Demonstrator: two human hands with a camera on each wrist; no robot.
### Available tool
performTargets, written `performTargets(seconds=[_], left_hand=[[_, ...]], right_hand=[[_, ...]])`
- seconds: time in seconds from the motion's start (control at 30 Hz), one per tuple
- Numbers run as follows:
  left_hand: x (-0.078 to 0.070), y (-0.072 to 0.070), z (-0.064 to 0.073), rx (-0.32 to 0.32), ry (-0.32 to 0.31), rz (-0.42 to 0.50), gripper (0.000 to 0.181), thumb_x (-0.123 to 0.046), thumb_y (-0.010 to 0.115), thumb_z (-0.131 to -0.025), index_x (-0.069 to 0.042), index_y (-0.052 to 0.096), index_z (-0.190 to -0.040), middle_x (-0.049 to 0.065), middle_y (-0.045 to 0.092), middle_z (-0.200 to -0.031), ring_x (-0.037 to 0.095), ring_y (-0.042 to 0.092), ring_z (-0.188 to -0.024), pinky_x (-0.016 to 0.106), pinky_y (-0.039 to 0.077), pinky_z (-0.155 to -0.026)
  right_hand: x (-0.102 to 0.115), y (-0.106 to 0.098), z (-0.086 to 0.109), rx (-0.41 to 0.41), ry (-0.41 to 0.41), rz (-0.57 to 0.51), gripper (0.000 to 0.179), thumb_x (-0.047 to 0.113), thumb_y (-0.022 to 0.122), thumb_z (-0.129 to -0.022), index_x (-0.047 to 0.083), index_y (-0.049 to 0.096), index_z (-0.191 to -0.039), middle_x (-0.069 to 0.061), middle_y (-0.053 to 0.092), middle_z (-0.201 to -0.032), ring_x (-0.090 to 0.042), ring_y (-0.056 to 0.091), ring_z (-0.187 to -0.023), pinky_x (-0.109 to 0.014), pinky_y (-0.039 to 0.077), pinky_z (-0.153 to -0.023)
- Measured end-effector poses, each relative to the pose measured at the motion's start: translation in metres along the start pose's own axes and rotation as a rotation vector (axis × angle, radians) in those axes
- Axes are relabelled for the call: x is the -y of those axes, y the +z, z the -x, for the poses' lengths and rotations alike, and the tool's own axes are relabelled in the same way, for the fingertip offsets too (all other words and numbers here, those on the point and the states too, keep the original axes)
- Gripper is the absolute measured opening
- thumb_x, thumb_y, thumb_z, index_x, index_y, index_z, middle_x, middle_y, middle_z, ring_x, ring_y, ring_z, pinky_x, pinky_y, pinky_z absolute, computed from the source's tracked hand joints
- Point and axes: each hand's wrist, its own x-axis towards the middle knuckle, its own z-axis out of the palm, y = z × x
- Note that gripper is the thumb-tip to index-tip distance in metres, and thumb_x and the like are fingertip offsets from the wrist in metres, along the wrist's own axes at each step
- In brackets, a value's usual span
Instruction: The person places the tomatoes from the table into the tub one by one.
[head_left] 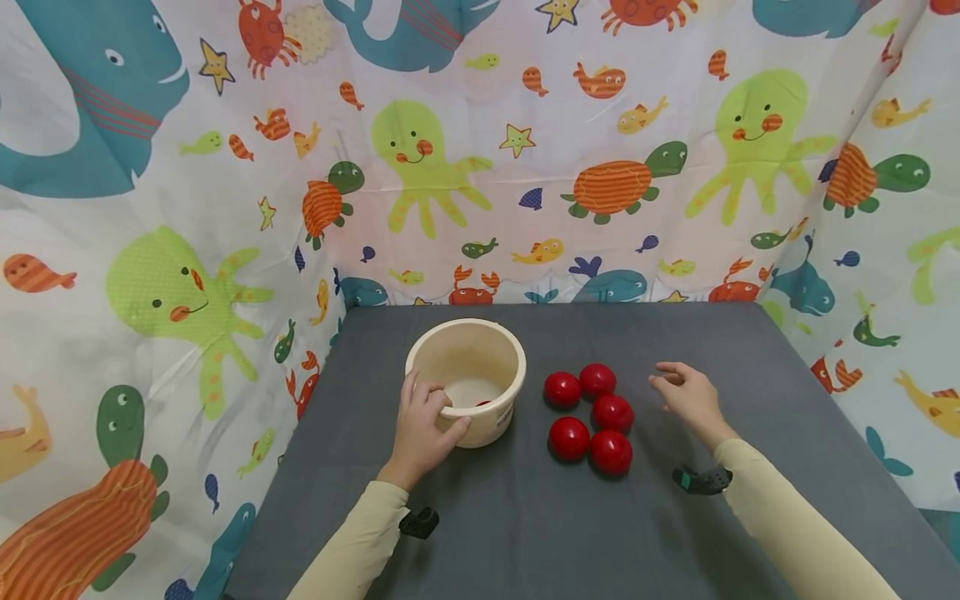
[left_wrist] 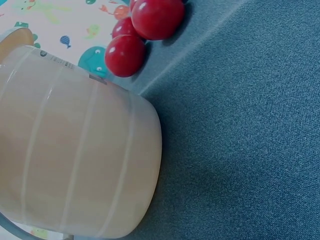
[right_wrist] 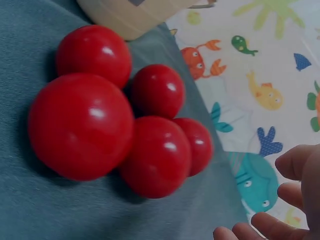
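Note:
A cream bucket (head_left: 498,417) stands upright on the grey table. My left hand (head_left: 423,425) holds its near left rim, with the thumb along the outer wall. A sliver of something red (head_left: 483,404) shows inside the bucket, mostly hidden behind the near rim. To the right, several glossy red balls (head_left: 568,438) sit in a close cluster; the right wrist view shows these red balls (right_wrist: 80,127) at close range. My right hand (head_left: 692,404) hovers to the right of them, fingers loosely bent and holding nothing. The left wrist view shows the bucket's ribbed side (left_wrist: 75,150).
A grey cloth (head_left: 517,525) covers the table. Fabric printed with sea animals (head_left: 465,250) hangs at the back and both sides. Dark bands sit at both wrists, including the left band (head_left: 419,522) and the right band (head_left: 701,480).

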Motion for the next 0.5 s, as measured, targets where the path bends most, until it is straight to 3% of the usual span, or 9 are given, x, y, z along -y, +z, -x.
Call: performTargets(seconds=[0.2,0.5], left_hand=[[-0.001,-0.001,-0.001,-0.017,0.013,-0.006,0.032,-0.040,0.070,-0.076,-0.010,0.058,-0.079,0.015,0.063,-0.107,0.054,0.044,-0.134,0.065,0.027,-0.121],[-0.002,-0.001,-0.001,-0.026,0.016,0.001,0.032,-0.038,0.072,-0.075,-0.010,0.058,-0.078,0.016,0.063,-0.106,0.054,0.044,-0.134,0.064,0.027,-0.121]], right_hand=[[-0.013,0.020,0.000,0.044,0.017,-0.045,0.061,0.041,0.055,-0.102,0.003,0.046,-0.148,-0.031,0.055,-0.143,-0.044,0.064,-0.117,-0.041,0.064,-0.081],[-0.023,0.047,-0.001,0.057,0.069,-0.108,0.066,0.043,0.058,-0.099,0.003,0.044,-0.150,-0.032,0.054,-0.144,-0.041,0.066,-0.115,-0.036,0.064,-0.076]])
